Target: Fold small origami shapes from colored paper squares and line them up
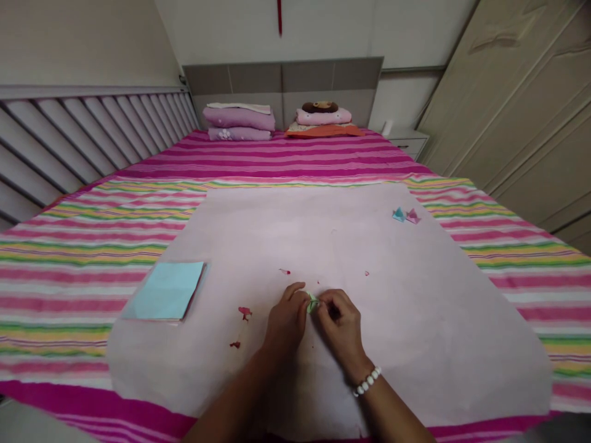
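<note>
A small piece of folded green paper is pinched between my two hands, near the middle of a pale sheet. My left hand grips its left side, thumb and fingers pressed together. On the other side, my right hand holds the right edge between thumb and forefinger; a white bead bracelet circles that wrist. Fingers cover much of the folded paper, so its full shape is hidden. At the far right of the sheet sit a blue folded paper shape and a pink folded paper shape, side by side.
A stack of square paper, light blue on top, lies to the left. Red marks dot the sheet. Beneath is a striped bed cover. Folded bedding rests by the headboard; a slatted rail runs along the left.
</note>
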`<state>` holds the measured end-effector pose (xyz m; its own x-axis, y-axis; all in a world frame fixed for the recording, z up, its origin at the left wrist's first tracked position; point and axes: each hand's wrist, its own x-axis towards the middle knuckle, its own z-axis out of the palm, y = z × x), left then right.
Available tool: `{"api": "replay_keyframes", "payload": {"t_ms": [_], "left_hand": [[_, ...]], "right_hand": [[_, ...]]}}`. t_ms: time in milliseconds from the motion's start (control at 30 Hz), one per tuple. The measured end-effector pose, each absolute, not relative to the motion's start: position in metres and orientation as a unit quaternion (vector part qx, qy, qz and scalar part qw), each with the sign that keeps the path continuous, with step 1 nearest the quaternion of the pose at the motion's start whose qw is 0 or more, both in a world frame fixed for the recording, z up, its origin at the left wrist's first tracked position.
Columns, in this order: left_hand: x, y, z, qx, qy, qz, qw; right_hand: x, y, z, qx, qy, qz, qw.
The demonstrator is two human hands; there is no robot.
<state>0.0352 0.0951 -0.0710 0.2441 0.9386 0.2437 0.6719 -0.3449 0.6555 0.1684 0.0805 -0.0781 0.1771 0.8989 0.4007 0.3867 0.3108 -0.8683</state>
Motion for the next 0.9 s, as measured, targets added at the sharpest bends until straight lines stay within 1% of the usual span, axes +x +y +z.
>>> {"api": "replay_keyframes", "payload": {"t_ms": [133, 333, 433, 567, 900], "left_hand": [[0.035, 0.096, -0.074, 0.758, 0.535, 0.315, 0.199], [0.036, 0.098, -0.087, 0.749, 0.512, 0.366, 0.207], [0.037, 0.098, -0.091, 0.751, 0.503, 0.372, 0.211], [0.038, 0.098, -0.093, 0.747, 0.5, 0.382, 0.214], [0.035, 0.101, -0.093, 0.715, 0.528, 0.407, 0.211]], "right_hand": [[0.171, 0.083, -0.081, -0.545, -0.589, 0.241, 0.546], [0.171, 0.084, -0.085, -0.546, -0.587, 0.249, 0.543], [0.17, 0.084, -0.084, -0.528, -0.606, 0.256, 0.538], [0.169, 0.087, -0.085, -0.508, -0.634, 0.261, 0.521], [0.165, 0.092, -0.09, -0.537, -0.629, 0.256, 0.501]]}}
